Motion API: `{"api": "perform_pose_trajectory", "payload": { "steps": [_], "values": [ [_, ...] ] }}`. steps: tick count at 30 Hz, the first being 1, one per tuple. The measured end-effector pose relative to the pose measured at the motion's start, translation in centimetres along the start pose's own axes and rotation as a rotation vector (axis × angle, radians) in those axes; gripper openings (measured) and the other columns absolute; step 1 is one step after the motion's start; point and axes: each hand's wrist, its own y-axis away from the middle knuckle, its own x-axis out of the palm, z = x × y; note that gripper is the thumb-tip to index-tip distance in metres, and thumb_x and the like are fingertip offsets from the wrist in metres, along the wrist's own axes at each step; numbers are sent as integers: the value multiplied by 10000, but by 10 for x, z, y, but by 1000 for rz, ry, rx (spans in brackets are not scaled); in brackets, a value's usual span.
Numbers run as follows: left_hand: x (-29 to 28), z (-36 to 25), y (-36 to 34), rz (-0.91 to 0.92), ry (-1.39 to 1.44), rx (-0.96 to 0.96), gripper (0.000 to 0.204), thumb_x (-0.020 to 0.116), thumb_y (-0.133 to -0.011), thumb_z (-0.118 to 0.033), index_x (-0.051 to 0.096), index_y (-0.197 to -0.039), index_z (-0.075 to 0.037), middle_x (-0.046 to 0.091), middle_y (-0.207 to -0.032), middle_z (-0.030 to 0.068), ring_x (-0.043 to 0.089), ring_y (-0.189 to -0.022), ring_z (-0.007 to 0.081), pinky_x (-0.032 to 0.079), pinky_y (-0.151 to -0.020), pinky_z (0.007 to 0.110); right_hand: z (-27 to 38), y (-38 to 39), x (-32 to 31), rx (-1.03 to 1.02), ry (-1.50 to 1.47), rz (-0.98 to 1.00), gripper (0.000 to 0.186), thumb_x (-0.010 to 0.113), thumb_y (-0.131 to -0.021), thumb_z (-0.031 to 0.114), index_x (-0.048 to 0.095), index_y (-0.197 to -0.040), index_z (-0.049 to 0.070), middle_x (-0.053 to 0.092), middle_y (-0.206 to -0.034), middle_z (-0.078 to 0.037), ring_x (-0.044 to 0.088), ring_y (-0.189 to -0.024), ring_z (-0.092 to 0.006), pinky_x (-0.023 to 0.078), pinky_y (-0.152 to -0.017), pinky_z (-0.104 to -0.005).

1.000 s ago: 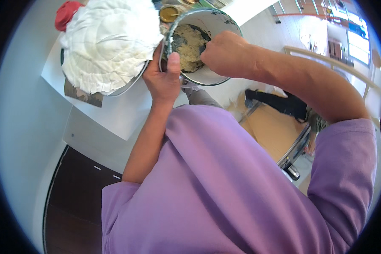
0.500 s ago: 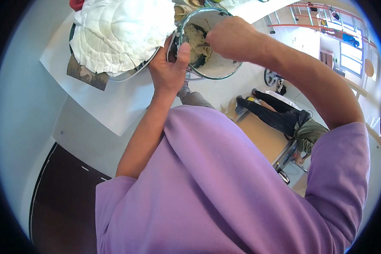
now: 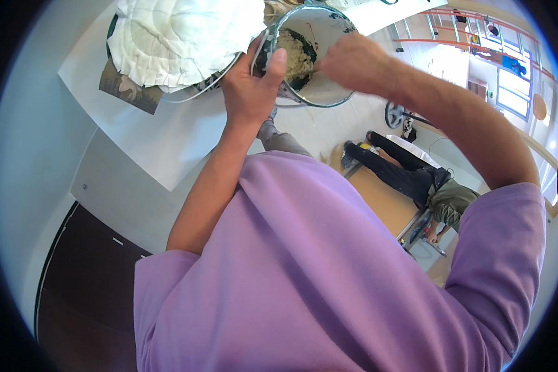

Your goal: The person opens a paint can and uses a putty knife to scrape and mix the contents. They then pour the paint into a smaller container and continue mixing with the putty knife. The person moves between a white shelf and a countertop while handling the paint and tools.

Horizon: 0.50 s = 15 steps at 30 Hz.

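Bowl (image 3: 313,59) of pale dough: left hand (image 3: 251,90) grips its rim, right hand (image 3: 353,62) fingers closed in dough.

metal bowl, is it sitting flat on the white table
No, the left hand grips the metal bowl by its rim, tilted up off the white table.

Bowl (image 3: 319,93): clear glass, beige dough (image 3: 294,53) with dark streaks. Cloth (image 3: 180,37): white, quilted ridges. Bench (image 3: 161,142): white. Shirt (image 3: 328,279): plain purple. Paper (image 3: 127,93) under cloth: brown, mottled print. Floor (image 3: 74,297): dark brown.
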Motion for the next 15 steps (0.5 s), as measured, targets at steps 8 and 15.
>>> {"api": "perform_pose_trajectory", "payload": {
  "steps": [8,15],
  "values": [
    [12,-1,3,-54,-27,83,578,713,-968,-390,647,-1356,33,741,-1023,79,646,-835,88,551,-782,263,-1,8,-19,172,5,-166,175,627,-862,109,791,-897,60,760,-841,-136,759,-821,-299,607,-744,-422],
    [17,13,-2,-166,-139,175,576,708,-969,-390,647,-1352,35,735,-930,53,657,-792,93,555,-740,260,11,-16,-2,315,-160,69,208,602,-878,97,787,-936,22,771,-942,-184,767,-891,-314,609,-813,-432]
  ]
}}
